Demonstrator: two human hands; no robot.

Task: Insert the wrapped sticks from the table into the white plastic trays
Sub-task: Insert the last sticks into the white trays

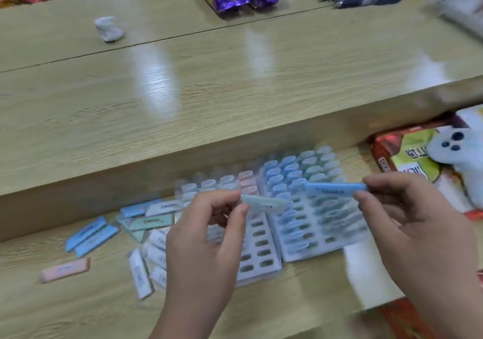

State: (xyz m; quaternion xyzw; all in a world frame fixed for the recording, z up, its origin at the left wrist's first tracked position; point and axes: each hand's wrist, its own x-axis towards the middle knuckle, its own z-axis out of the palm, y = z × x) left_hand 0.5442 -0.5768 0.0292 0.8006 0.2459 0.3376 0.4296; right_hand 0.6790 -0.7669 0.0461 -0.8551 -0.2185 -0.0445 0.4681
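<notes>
Left hand [203, 242] pinches a pale green stick [264, 204] between thumb and fingertips; the right hand [418, 223] pinches a blue stick [334, 189] the same way. Both sticks are held level above two white trays [313, 252], which lie side by side toward the table's [78, 307] far edge. Loose sticks [136, 223] lie scattered just left of the trays.

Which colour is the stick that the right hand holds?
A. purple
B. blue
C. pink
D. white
B: the right hand pinches a blue stick by its end, while the left hand pinches a pale green stick.
</notes>
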